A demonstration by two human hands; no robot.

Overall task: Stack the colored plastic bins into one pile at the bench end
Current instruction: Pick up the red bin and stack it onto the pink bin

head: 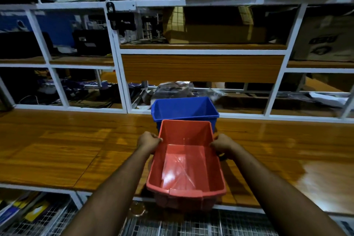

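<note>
We had the red bin [186, 161] at frame center-bottom, left hand [148, 142] and right hand [222, 145] each clamped on a side rim. It looked mid-carry, near edge overhanging the wooden bench [76, 149]. Blue bin [184, 110] sat just behind it, center frame, empty. Next move imo: lift red over blue, square up rims, lower to nest. Couldn't tell if red's base touched the bench or blue's front wall. Fingertips hidden under rims. Bench end out of frame; shelves [118, 67] behind too dark to read.

Both forearms are bare, the left hand [148, 141] and right hand [222, 144] ungloved.
</note>
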